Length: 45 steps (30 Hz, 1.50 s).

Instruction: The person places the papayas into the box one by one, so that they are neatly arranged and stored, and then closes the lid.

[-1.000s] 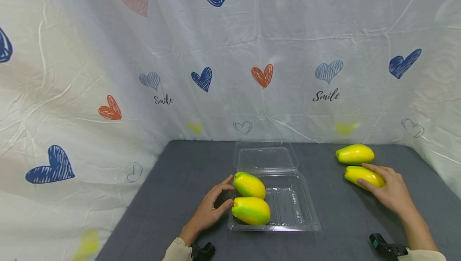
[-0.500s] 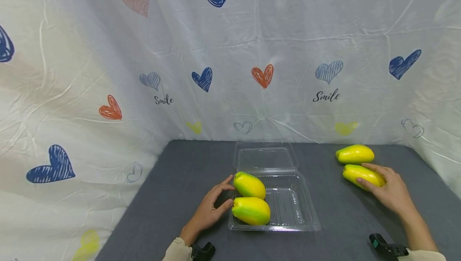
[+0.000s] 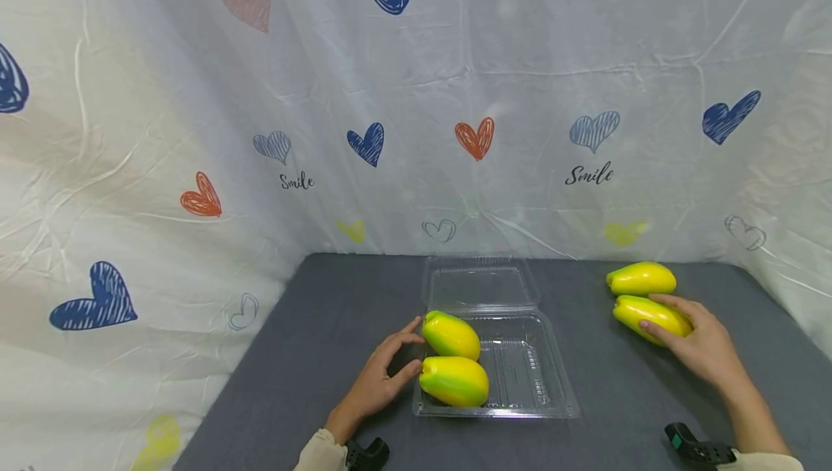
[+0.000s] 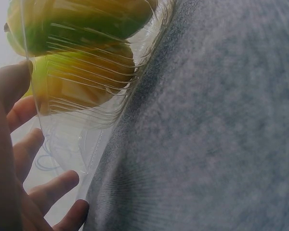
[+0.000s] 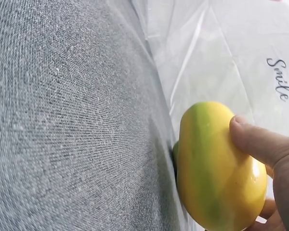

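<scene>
The near fruit (image 3: pixel 650 318) has shifted slightly left on the table's (image 3: pixel 611 391) right side, gripped by the right hand (image 3: pixel 707 344); the hold seems sure. The far fruit (image 3: pixel 641 279) lies just beyond. The left hand (image 3: pixel 377 378), fingers spread, is at the box (image 3: pixel 497 412) holding two more fruits (image 3: pixel 451 334) (image 3: pixel 453 382).

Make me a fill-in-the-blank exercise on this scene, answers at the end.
The clear plastic rectangular box holds ___ yellow-green oval fruits.
Its transparent lid is not shut but ___.
The ___ hand grips a yellow-green oval fruit outside the box.
The black script on the white cloth backdrop reads "___".

Missing words: two; open; right; Smile.
</scene>
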Motion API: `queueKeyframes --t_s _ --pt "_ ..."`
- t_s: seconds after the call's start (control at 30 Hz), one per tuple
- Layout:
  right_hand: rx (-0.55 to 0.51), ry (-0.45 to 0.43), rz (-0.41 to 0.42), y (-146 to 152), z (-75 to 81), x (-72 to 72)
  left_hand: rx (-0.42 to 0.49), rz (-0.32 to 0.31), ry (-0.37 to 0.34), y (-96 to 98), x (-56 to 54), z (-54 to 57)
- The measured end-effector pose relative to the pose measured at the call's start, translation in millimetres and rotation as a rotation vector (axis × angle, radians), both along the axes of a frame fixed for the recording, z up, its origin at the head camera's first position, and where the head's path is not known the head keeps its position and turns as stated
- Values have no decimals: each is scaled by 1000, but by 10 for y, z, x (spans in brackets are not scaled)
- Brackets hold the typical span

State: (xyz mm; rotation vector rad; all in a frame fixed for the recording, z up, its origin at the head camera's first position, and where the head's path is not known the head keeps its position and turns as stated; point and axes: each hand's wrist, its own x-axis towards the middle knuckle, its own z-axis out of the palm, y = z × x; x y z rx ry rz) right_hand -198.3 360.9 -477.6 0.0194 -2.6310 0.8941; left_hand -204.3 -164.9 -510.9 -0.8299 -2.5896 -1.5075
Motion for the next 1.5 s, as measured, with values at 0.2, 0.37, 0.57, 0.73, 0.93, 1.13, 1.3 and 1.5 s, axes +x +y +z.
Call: queueKeyframes --t_s 0.2,0.37,0.57,0.73,0.93,1.13,1.3,1.5 --pt "-12 -35 -7 -40 29 7 -8 8 11 -6 -9 -12" --pt "-15 -34 -10 -78 43 0 -12 11 17 -10 -10 -10" --pt "-21 -8 -4 -121 43 2 -13 8 20 -7 -7 -4" --pt "-28 20 3 -155 47 2 -13 4 16 -9 -9 -1" --pt "-22 32 8 -191 71 -2 -7 -3 15 -15 -12 -1" --pt "-15 48 -3 -204 82 3 -10 0 13 -16 -14 0" --pt "-25 64 -1 -227 95 5 -14 6 12 -14 -11 4" --pt "-32 70 11 -253 104 12 -15 12 1 -8 -2 5"
